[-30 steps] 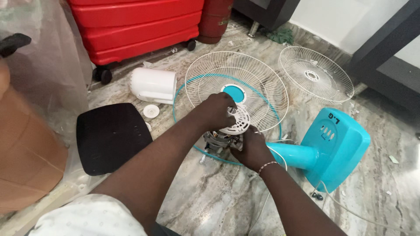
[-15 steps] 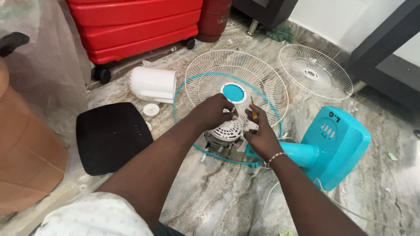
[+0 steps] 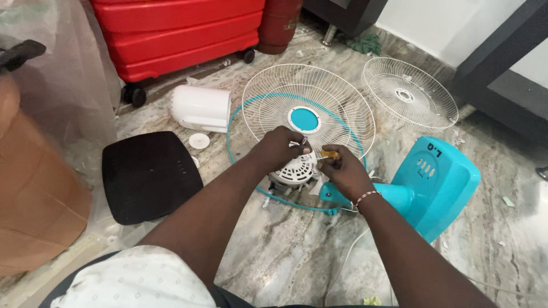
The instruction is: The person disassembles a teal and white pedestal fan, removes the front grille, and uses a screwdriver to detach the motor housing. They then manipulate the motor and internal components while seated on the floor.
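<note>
Fingers of the right hand pinch a yellow-handled screwdriver over the white fan motor, which sits on the floor near the big grille; left hand curls over the motor top.

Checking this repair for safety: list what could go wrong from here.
The yellow-handled screwdriver in the right hand points toward the left hand steadying the white vented fan motor; a slip might jab the fingers. The small white round cap lies loose on the marble floor and could get lost.
</note>
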